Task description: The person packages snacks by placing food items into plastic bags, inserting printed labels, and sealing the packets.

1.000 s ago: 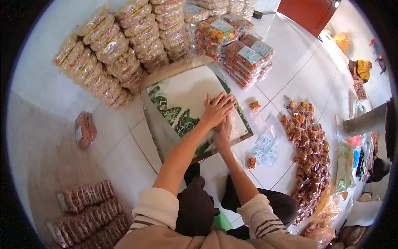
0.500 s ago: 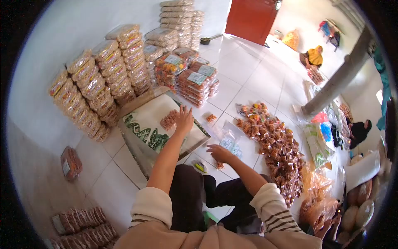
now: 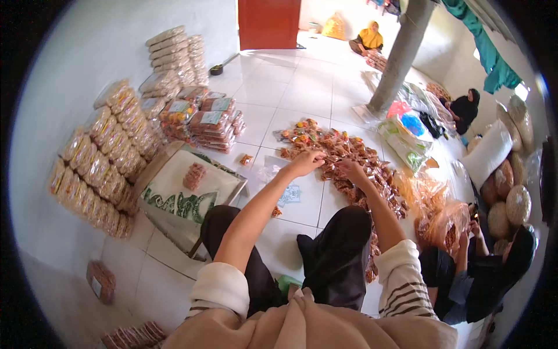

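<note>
My left hand (image 3: 308, 163) is over the upper left edge of a long pile of small packets (image 3: 372, 192), its fingers drawn together; what they hold, if anything, is too small to make out. Close by on its right, my right hand (image 3: 351, 169) is over the same pile, palm down, fingers apart and pointing left. The two hands are apart. Left of them a clear plastic bag (image 3: 267, 173) and printed labels (image 3: 290, 195) lie on the tiles. One pack of snacks (image 3: 195, 175) rests on the white and green covered box (image 3: 226, 190).
Stacks of snack packs (image 3: 99, 166) line the left wall, with red-brown packs (image 3: 212, 119) beside them. A pillar (image 3: 401, 58) rises behind the pile. A person in black (image 3: 494, 273) sits near right, beside an orange plastic bag (image 3: 444, 224); two other people sit farther back.
The view has swung right. My left hand has left the pack on the box, and both hands are now over the pile of small packets. The person at near right shows more fully.
</note>
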`<state>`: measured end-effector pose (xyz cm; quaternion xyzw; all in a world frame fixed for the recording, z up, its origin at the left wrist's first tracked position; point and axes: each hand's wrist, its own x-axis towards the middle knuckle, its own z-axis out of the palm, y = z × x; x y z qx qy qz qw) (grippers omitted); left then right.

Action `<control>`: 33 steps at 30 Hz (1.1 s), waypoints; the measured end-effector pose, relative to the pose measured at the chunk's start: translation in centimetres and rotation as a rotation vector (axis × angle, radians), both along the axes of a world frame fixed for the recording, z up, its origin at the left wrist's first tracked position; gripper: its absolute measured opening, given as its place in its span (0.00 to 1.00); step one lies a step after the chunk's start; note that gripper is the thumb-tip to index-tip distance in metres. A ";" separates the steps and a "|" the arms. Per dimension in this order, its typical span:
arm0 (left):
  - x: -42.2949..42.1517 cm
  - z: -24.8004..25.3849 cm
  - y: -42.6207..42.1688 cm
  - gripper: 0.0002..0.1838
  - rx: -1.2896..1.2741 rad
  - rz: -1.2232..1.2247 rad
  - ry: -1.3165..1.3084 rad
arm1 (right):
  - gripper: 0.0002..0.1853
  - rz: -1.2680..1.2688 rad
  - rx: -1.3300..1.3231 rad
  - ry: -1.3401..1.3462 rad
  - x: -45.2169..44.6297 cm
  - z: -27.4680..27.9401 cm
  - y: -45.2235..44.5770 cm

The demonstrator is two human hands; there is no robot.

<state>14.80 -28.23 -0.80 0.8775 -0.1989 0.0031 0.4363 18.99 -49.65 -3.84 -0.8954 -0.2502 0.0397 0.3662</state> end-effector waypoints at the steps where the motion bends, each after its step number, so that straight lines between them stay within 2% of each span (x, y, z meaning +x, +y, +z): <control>1: 0.2 -0.8 -1.2 0.17 -0.012 -0.024 0.024 | 0.11 -0.062 0.105 0.053 1.0 -2.4 -2.0; 3: 0.6 -3.0 -3.1 0.17 -0.059 -0.069 0.108 | 0.11 -0.242 0.267 0.234 1.3 -5.8 -4.9; 8: 2.7 -11.1 -6.5 0.17 -0.036 -0.100 0.257 | 0.10 -0.407 0.462 0.331 -0.8 -11.8 -8.7; 10: 3.7 -15.5 -8.0 0.17 -0.021 -0.053 0.345 | 0.09 -0.507 0.392 0.321 -1.3 -14.2 -9.9; 11: 3.9 -17.6 -8.9 0.17 -0.020 -0.069 0.392 | 0.10 -0.487 0.277 0.239 -1.3 -15.9 -10.4; 12: 4.1 -19.1 -9.8 0.17 -0.087 -0.034 0.433 | 0.10 -0.507 0.267 0.277 -1.6 -17.7 -10.7; 14: 5.7 -22.6 -11.8 0.16 -0.160 -0.003 0.492 | 0.10 -0.528 0.181 0.138 -1.0 -20.9 -10.8; 15: 6.1 -24.6 -12.7 0.17 -0.069 0.021 0.393 | 0.14 -0.510 0.171 0.168 -0.8 -21.5 -10.7; 16: 6.6 -26.1 -13.6 0.17 0.023 0.042 0.290 | 0.14 -0.522 0.163 0.193 -0.4 -23.1 -10.4; 17: 7.2 -27.4 -14.6 0.17 0.020 0.033 0.314 | 0.17 -0.553 0.151 0.063 0.3 -24.7 -10.1; 18: 7.7 -27.7 -15.5 0.19 0.007 0.062 0.220 | 0.20 -0.581 0.138 -0.069 0.7 -26.1 -9.6; 19: 8.3 -28.3 -16.3 0.21 -0.005 0.093 0.126 | 0.27 -0.566 0.081 -0.064 1.2 -26.1 -9.1; 20: 9.2 -28.8 -17.1 0.21 -0.007 0.089 0.144 | 0.27 -0.570 0.073 -0.047 1.9 -25.9 -8.6; 22: 11.2 -29.9 -18.3 0.25 -0.026 0.052 -0.128 | 0.31 -0.679 -0.013 -0.109 3.4 -26.8 -7.5; 24: 12.3 -30.3 -18.9 0.26 0.046 0.051 -0.120 | 0.32 -0.704 -0.028 -0.074 4.5 -28.2 -6.7; 26: 12.9 -31.2 -19.3 0.27 0.114 0.052 -0.118 | 0.31 -0.739 -0.176 -0.077 5.1 -27.4 -6.2; 28: 13.3 -32.0 -19.2 0.28 0.242 0.079 0.010 | 0.30 -0.761 -0.239 -0.103 5.4 -28.1 -6.2; 31: 12.4 -32.9 -18.6 0.24 0.194 0.111 0.020 | 0.28 -0.696 -0.220 -0.048 5.5 -27.7 -6.3; 32: 11.9 -33.0 -18.3 0.24 0.196 0.116 0.017 | 0.26 -0.746 -0.043 -0.012 5.5 -27.2 -6.2; 33: 11.4 -32.6 -18.1 0.21 0.083 0.190 0.072 | 0.23 -0.789 0.136 0.022 5.4 -26.8 -6.0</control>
